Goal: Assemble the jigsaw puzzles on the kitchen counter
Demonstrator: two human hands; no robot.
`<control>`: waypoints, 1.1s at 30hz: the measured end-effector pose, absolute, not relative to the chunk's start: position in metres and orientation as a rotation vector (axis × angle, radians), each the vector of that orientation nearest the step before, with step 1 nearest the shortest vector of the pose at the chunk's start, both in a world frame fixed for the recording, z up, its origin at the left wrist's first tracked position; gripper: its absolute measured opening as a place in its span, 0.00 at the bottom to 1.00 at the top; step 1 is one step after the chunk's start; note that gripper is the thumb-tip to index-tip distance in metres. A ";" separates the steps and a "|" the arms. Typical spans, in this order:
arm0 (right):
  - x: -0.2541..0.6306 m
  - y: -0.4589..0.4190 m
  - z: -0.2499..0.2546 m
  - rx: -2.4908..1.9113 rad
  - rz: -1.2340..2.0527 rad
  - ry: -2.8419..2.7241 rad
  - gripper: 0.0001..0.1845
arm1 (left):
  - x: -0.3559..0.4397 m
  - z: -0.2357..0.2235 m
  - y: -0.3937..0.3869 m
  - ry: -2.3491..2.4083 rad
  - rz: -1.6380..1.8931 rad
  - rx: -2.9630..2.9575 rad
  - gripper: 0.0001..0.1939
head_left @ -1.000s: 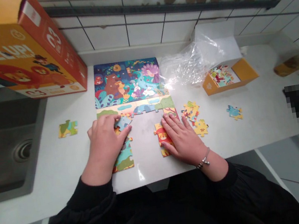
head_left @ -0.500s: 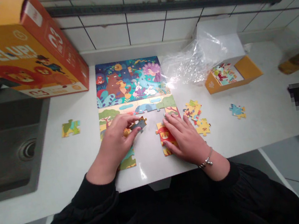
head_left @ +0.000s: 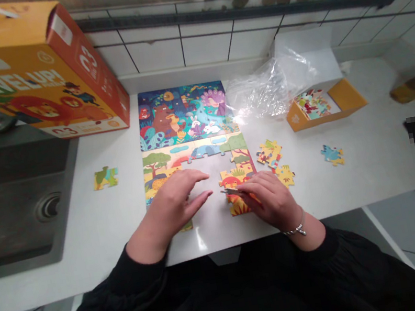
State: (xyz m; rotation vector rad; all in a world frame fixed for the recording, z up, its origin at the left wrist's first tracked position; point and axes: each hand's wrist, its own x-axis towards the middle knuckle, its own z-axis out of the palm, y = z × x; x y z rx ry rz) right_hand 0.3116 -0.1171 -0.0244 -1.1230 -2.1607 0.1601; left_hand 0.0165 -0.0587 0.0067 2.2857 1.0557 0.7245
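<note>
My right hand (head_left: 272,196) pinches a puzzle piece (head_left: 231,191), seen nearly edge-on, just above the red lion part (head_left: 231,179) of a half-built jigsaw. To its left, my left hand (head_left: 177,200) hovers over the frame's gap, thumb and fingers apart with nothing between them. The jigsaw's joined edge (head_left: 206,149) shows trees, clouds and a blue animal. Part of its left side lies hidden under my left hand. Beyond it is a finished dark-blue forest puzzle (head_left: 184,114). Loose yellow pieces (head_left: 270,153) lie beside my right hand.
A green-and-yellow piece (head_left: 105,178) lies left, near the sink (head_left: 66,200); a blue one (head_left: 332,154) lies right. A large orange puzzle box (head_left: 32,84) stands back left. Clear plastic wrapping (head_left: 261,96) touches a small open box (head_left: 328,115) holding pieces.
The puzzle piece has passed from my left hand to my right. My right hand has lifted off the lion part into a pinch, and my left fingers have opened. The view has shifted slightly.
</note>
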 end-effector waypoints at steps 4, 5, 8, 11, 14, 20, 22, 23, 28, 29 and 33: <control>0.344 -0.125 -0.026 -1.305 0.050 -2.081 0.16 | -0.025 0.008 -0.061 1.338 0.626 2.428 0.21; 0.355 -0.127 -0.027 -1.362 0.007 -2.048 0.18 | -0.036 0.006 -0.063 1.396 0.569 2.415 0.24; 0.389 -0.133 -0.029 -1.529 -0.166 -1.900 0.18 | -0.059 -0.004 -0.071 1.470 0.379 2.375 0.31; 0.419 -0.135 -0.030 -1.736 -0.258 -1.722 0.18 | -0.066 -0.010 -0.078 1.503 0.336 2.342 0.30; 0.439 -0.133 -0.030 -1.939 -0.251 -1.564 0.22 | -0.062 -0.010 -0.079 1.512 0.364 2.307 0.25; 0.457 -0.127 -0.028 -2.111 -0.214 -1.410 0.24 | -0.056 -0.004 -0.070 1.375 0.357 2.270 0.20; 0.462 -0.126 -0.029 -2.149 -0.161 -1.417 0.23 | -0.055 -0.002 -0.067 1.317 0.345 2.267 0.20; 0.464 -0.126 -0.031 -2.168 -0.147 -1.417 0.23 | -0.053 -0.001 -0.066 1.292 0.334 2.269 0.20; 0.476 -0.126 -0.041 -2.209 -0.185 -1.474 0.22 | -0.045 0.004 -0.065 1.205 0.249 2.310 0.24; 0.478 -0.126 -0.043 -2.209 -0.195 -1.493 0.22 | -0.043 0.003 -0.065 1.187 0.229 2.322 0.25; 0.479 -0.126 -0.043 -2.220 -0.199 -1.505 0.22 | -0.039 0.000 -0.065 1.223 0.234 2.375 0.26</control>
